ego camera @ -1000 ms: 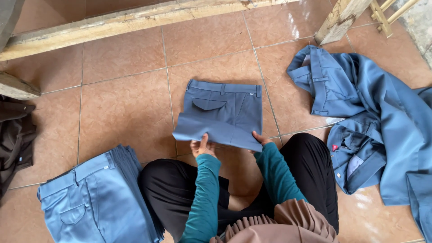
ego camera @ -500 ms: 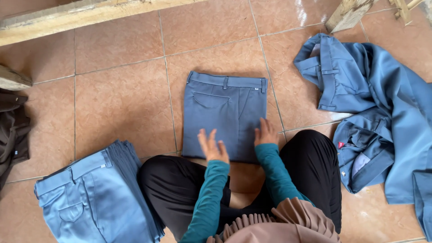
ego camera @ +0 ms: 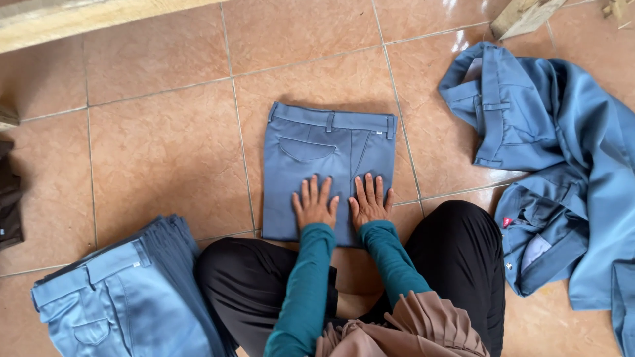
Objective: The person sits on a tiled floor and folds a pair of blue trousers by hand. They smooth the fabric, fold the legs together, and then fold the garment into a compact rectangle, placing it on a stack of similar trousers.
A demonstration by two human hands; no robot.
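A: Grip check, both hands: left hand (ego camera: 315, 205) and right hand (ego camera: 370, 200) lie flat, palms down, fingers spread apart, clamped on nothing. They press on the near edge of the folded blue-grey trousers (ego camera: 327, 162).

B: Where do the trousers sit?

A: On the tiled floor (ego camera: 159, 152), directly in front of the seated person's knees. Folded into a neat rectangle, waistband with belt loops at the far edge, back pocket facing up on the left half. Hands are side by side, thumbs near each other but apart.

B: Sleeves?

A: Teal long sleeves (ego camera: 304, 284) on both arms, black trousers on the crossed legs, a brownish-pink cloth (ego camera: 410, 327) bunched in the lap.

B: Anything else about?

A: Stack of folded blue trousers (ego camera: 126, 297) at the person's left, near the left knee, well apart from the hands. Heap of unfolded blue garments (ego camera: 562, 152) at the right, spread loose over the tiles, one waistband showing on top. Dark brown cloth (ego camera: 10, 198) at the far left edge, mostly cut off. Wooden beam (ego camera: 86, 20) along the top left; a wooden piece (ego camera: 526, 16) at the top right.
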